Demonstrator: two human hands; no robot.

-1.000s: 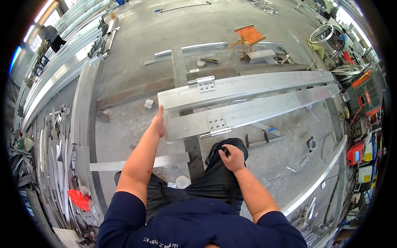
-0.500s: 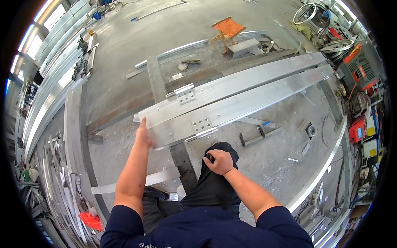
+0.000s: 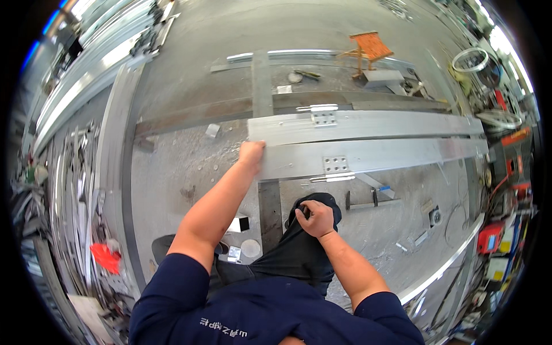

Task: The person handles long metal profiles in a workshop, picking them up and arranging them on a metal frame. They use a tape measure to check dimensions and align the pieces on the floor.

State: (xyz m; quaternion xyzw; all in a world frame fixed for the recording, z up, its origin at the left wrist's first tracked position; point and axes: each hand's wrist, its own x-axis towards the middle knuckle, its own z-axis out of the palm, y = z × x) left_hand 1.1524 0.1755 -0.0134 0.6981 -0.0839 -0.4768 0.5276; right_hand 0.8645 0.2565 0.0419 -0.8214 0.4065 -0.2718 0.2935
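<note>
Bars (image 3: 391,153), closer together at left (gap narrowed), left hand (image 3: 252,156) at ends

white lettering (image 3: 223,328) across chest of dark blue shirt (image 3: 259,305), partly blurred

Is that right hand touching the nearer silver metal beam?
Apart. The head view shows the right hand at the dark-trousered knee, with floor showing between that knee and the nearer silver metal beam.

An orange stool (image 3: 371,46) stands at one o'clock, an orange-grey machine (image 3: 514,165) at three, a red box (image 3: 490,238) towards four. Metal strips (image 3: 75,190) crowd nine o'clock — red plastic (image 3: 106,259) lies at eight.
</note>
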